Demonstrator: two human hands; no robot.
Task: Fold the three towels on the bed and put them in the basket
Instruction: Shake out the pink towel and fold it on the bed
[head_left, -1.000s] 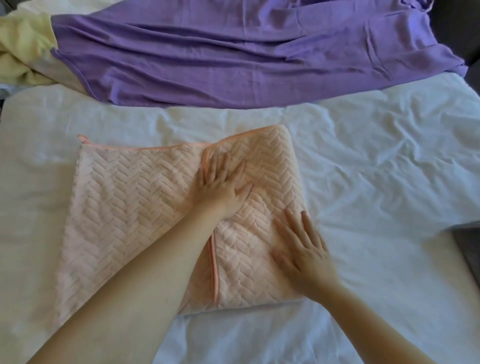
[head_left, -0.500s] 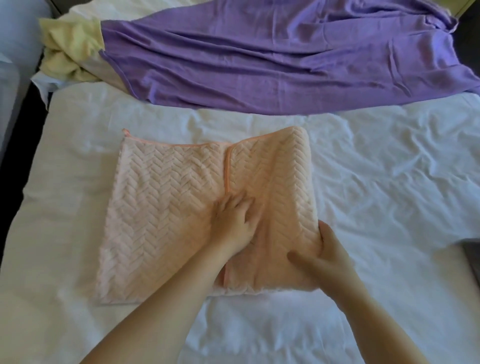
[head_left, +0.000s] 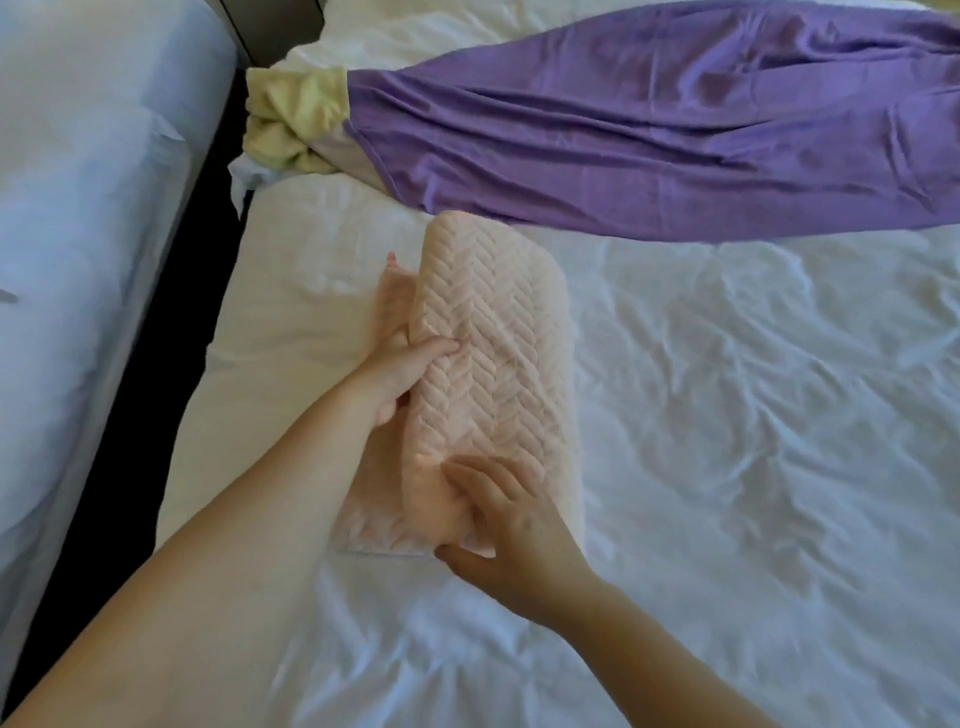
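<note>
**A:** Where is the pink towel (head_left: 498, 364)?

**B:** Mid-bed (head_left: 753, 467), a long narrow bundle running 12 to 6 o'clock. Its top flap is not flat yet, and a lower layer shows along the 9 o'clock side.

**A:** And the hands?

**B:** The left hand (head_left: 400, 374) grips the flap's 9 o'clock edge halfway along, with the thumb on top and the fingers tucked under. The right hand (head_left: 509, 535) pinches the 6 o'clock end, fingers above and thumb below.

**A:** What could go wrong?

**B:** I think the flap may land crooked. Both hands work the near half, so nothing steadies the 12 o'clock end. It could skew or spring open, and the layers would then be uneven. A lift from this grip would probably let that far end droop and unfold.

**A:** Anything else nearby?

**B:** The purple towel (head_left: 649, 130) lies across 1 o'clock. Its hem is just beside the bundle's far tip, and I cannot tell whether they touch. A push toward 12 could catch it. The yellow towel (head_left: 291, 119) is bunched at 11 o'clock by the bed's corner, and a tug on the purple one might tip it off. No basket is in view.
</note>
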